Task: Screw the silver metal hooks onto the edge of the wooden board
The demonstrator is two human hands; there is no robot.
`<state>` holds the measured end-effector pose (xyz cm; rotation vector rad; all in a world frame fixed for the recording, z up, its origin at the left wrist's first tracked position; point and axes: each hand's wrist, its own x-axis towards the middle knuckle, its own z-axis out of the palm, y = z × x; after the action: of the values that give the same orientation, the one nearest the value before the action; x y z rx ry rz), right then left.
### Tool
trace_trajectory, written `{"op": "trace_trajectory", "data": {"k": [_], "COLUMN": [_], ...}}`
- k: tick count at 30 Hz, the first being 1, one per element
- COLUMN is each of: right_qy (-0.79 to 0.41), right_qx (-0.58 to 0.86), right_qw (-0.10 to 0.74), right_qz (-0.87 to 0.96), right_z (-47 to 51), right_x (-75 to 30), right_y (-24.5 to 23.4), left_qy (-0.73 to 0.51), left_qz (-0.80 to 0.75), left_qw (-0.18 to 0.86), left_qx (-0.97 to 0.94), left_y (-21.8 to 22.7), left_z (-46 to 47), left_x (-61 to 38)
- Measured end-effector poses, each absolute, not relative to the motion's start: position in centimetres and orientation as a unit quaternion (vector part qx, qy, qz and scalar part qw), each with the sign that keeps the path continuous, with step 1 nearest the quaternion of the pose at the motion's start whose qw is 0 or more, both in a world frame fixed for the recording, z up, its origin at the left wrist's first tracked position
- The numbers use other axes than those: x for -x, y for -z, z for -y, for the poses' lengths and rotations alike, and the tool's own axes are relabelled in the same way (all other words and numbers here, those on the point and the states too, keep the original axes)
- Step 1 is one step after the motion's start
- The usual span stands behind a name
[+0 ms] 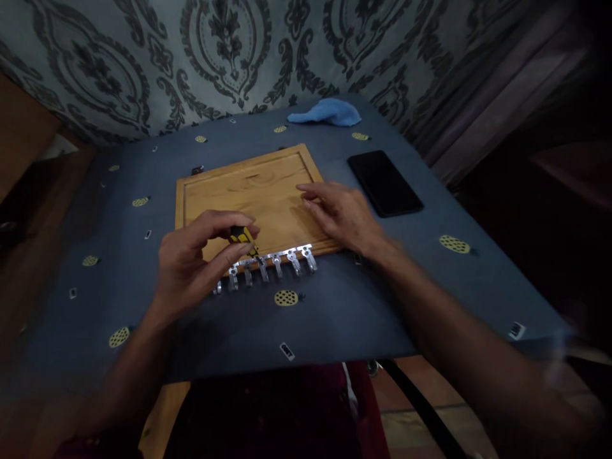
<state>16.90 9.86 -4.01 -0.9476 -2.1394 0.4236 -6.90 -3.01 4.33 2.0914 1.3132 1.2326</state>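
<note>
Screwdriver (243, 237) near-upright, tip down

board (248, 185) ctr on table (335, 306) | hook rack (268, 261) at board's near edge | screwdriver (243, 237) over rack | phone (385, 183) R | cloth (325, 113) behind

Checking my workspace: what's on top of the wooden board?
The right hand lies flat on the wooden board; a metal hook rail sits along its near edge. The left hand, holding a screwdriver, hides the rail's left end.

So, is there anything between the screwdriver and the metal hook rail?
Nothing visible. The screwdriver, held in the left hand, points down right at the rail. The right hand rests on the board, off to the side.
</note>
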Motion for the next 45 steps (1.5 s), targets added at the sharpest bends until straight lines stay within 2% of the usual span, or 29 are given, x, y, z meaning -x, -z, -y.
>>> {"op": "trace_trajectory", "data": {"k": [16, 22, 29, 45], "right_qy": [-0.097, -0.1, -0.097, -0.083], "right_qx": [0.396, 0.392, 0.401, 0.407], "right_qw": [0.269, 0.277, 0.283, 0.285], "right_qz": [0.872, 0.871, 0.866, 0.864], "right_z": [-11.8, -12.1, -12.2, -12.3], "right_x": [-17.7, -17.7, -17.4, -17.5], "right_y": [5.0, 5.6, 6.1, 6.3], "left_qy": [-0.491, -0.5, -0.583, -0.536], "left_qz": [-0.45, -0.452, -0.417, -0.437], "left_qw": [0.143, 0.144, 0.098, 0.104], "left_qx": [-0.732, -0.724, -0.69, -0.715], "left_y": [-3.0, -3.0, -4.1, -3.6], "left_z": [2.7, 2.8, 2.5, 2.6], "left_x": [7.0, 6.9, 6.7, 7.1]}}
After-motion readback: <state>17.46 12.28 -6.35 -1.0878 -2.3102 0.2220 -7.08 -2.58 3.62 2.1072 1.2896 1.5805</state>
